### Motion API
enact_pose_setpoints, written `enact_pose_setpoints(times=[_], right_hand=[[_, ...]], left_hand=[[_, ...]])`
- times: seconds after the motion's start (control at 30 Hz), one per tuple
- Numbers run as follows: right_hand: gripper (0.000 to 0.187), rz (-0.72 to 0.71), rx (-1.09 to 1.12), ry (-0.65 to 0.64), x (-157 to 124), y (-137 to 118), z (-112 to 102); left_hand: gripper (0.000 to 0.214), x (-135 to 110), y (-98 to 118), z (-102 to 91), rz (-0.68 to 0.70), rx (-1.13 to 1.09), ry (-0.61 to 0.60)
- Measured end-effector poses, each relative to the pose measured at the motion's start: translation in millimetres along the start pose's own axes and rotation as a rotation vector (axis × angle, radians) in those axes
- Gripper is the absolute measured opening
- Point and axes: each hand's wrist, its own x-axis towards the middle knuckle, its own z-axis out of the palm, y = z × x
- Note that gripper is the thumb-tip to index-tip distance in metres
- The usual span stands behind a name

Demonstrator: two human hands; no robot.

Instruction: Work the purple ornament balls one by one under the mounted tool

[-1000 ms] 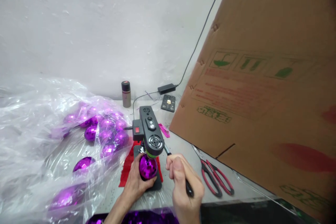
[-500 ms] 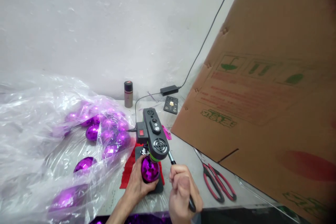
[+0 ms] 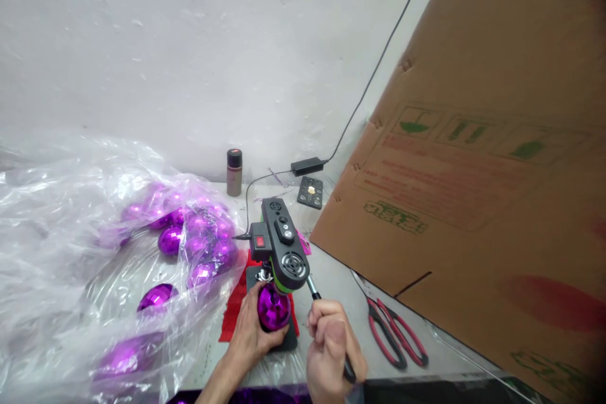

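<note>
My left hand [image 3: 250, 328] is closed around a shiny purple mirrored ball [image 3: 273, 308], thumb below it and fingers along its left side. The ball sits under the front end of a small black and green machine [image 3: 284, 243], over its dark base plate [image 3: 286, 342]. My right hand [image 3: 334, 344] is wrapped round the black grip of the machine's lever [image 3: 312, 285], which slants down to the right. A red cloth [image 3: 231, 315] lies beneath the base. Whether the ball's top touches the machine is hidden.
Purple balls [image 3: 170, 241] lie in and around clear plastic sheeting [image 3: 57, 252] at left. Red-handled scissors [image 3: 395, 334] rest at right, below a big cardboard box [image 3: 464, 170]. Behind stand a bottle [image 3: 234, 173], a black power adapter [image 3: 307, 166] with its cord, and a flat black device [image 3: 310, 192].
The whole view has shifted slightly, so things appear a little further right and lower. Both hands keep the same grips on ball and lever.
</note>
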Motion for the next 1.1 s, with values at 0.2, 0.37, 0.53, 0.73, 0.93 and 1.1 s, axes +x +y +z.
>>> enact_pose_setpoints(times=[0.2, 0.37, 0.53, 0.73, 0.93, 1.1], right_hand=[[0.047, 0.022, 0.029, 0.019, 1.1, -1.2, 2.1], [0.049, 0.028, 0.068, 0.063, 2.1, -5.5, 8.6], [0.048, 0.081, 0.096, 0.129, -0.5, -6.3, 13.8], [0.046, 0.013, 0.079, 0.144, -7.9, -2.1, 17.0], [0.048, -0.113, 0.003, 0.119, -28.6, 25.1, 9.1], [0.044, -0.201, -0.052, -0.037, -34.3, 42.2, -13.8]], left_hand=[[0.085, -0.4, -3.3, 0.1, 0.009, -0.001, -0.001], [0.084, -0.1, -2.9, -0.1, 0.021, -0.017, -0.009], [0.083, -0.1, -6.1, 1.6, 0.039, -0.022, 0.001], [0.081, -0.9, -13.0, 2.5, 0.095, -0.013, 0.004], [0.085, -0.7, -8.8, 3.0, 0.075, 0.0, 0.009], [0.085, -1.1, -4.1, 3.7, 0.05, -0.006, 0.023]])
